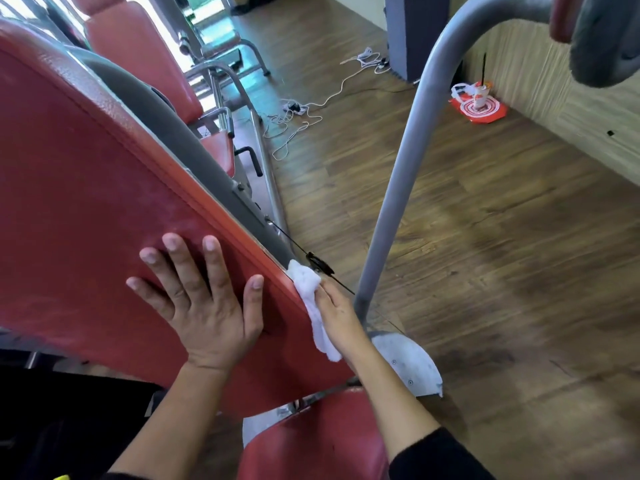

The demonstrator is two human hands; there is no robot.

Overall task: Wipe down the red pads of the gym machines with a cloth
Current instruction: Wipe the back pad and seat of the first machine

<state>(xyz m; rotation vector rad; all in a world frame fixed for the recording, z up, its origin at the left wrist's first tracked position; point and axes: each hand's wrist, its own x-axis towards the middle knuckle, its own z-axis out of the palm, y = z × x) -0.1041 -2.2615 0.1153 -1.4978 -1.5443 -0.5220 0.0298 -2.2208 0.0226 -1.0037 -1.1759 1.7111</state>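
1. Right hand (337,318), lower centre of the frame: it presses a bunched white cloth (310,296) against the side edge of a large red back pad (86,202). The cloth hides its fingertips, so it cannot be told whether they curl round it.
2. Left hand (202,303), just to the left: fingers spread, palm flat on the pad's face, apparently steadying it.
3. The pad fills the left of the frame. Its long edge runs diagonally from upper left down to lower centre. The cloth sits near the lower end, so most of that edge lies up and to the left of the right hand, the nearer one.
4. A red seat pad (311,441) sits at bottom centre, with no hand on it.
5. Beyond are a grey tube frame (398,188), a wooden floor (485,271) and loose white cables (301,116).
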